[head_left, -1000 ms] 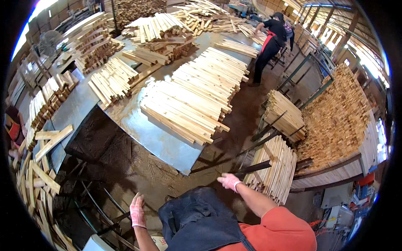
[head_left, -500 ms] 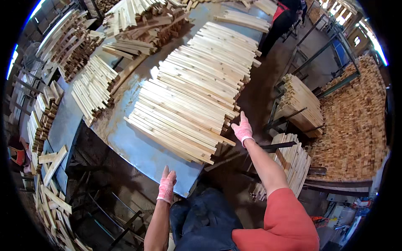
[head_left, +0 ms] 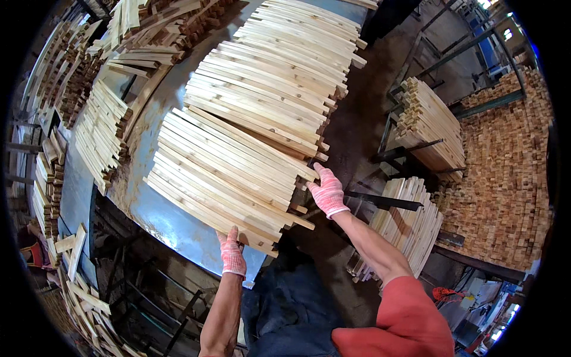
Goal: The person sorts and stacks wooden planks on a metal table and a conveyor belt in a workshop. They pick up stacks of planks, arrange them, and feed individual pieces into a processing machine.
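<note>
A broad layer of pale wooden strips (head_left: 262,83) lies side by side on a blue metal-topped table (head_left: 169,220). A narrow wedge-shaped gap parts the nearer group of strips (head_left: 226,172) from those behind. My right hand (head_left: 328,190), in a pink-and-white knit glove, grips the right end of this group at its far corner, index finger hooked by the gap. My left hand (head_left: 232,254), gloved alike, rests against the group's near edge with its fingers stretched out. Its fingertips touch the closest strip.
More strips are stacked on the left (head_left: 101,131) and at the back left (head_left: 172,35). Right of the table stand metal racks with upright strip bundles (head_left: 434,125) and a lower bundle (head_left: 398,220). Beyond is a large wall of stacked wood ends (head_left: 505,178). Loose offcuts (head_left: 86,297) lie lower left.
Both hands have come into contact with the strips, the right at their ends, the left at the near edge. The near group has shifted toward me, and a gap has opened behind it.
</note>
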Demonstrator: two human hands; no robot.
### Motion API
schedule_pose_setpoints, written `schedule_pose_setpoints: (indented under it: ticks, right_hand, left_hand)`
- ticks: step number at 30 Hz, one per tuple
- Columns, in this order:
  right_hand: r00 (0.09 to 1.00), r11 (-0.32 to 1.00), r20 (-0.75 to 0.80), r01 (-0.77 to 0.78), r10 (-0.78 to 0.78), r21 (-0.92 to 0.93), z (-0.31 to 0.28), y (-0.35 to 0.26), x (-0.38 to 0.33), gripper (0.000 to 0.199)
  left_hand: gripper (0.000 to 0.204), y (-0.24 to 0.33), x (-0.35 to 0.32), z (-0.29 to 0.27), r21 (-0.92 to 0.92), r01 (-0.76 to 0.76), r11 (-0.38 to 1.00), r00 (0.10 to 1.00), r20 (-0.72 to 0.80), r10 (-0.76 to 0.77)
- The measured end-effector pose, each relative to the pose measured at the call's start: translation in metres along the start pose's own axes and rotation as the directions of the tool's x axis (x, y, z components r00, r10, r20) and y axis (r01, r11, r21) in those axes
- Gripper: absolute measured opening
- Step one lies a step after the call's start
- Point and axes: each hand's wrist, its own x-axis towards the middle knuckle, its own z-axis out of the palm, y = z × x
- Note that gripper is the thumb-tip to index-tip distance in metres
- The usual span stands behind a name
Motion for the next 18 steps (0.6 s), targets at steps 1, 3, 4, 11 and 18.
schedule_pose_setpoints:
  ticks: [1,3,4,11,18]
  right_hand:
    - [0.998,0.999,0.056,-0.006,0.008,-0.039,0.000,0.001,0.002,0.066]
    - [0.988,0.999,0.155,-0.017,0.025,-0.051,-0.009,-0.003,0.009,0.067]
    - [0.980,0.999,0.196,-0.027,0.031,-0.026,-0.019,-0.009,0.012,0.068]
    - [0.956,1.000,0.293,0.016,-0.022,0.023,-0.013,-0.010,0.033,0.075]
    - [0.935,0.940,0.355,-0.127,0.007,0.316,0.000,-0.029,0.008,0.083]
  left_hand:
    - [0.096,-0.003,0.001,-0.001,-0.016,-0.015,1.000,1.000,-0.002,0.015]
    - [0.095,-0.004,0.000,-0.002,-0.048,-0.027,0.999,1.000,-0.012,0.026]
    - [0.095,-0.003,-0.002,-0.001,-0.066,-0.024,0.998,1.000,-0.019,0.022]
    - [0.091,-0.025,0.003,-0.003,-0.153,-0.069,0.986,0.990,-0.133,0.048]
    - [0.078,-0.030,0.009,-0.018,-0.229,-0.098,0.968,0.990,-0.119,0.072]
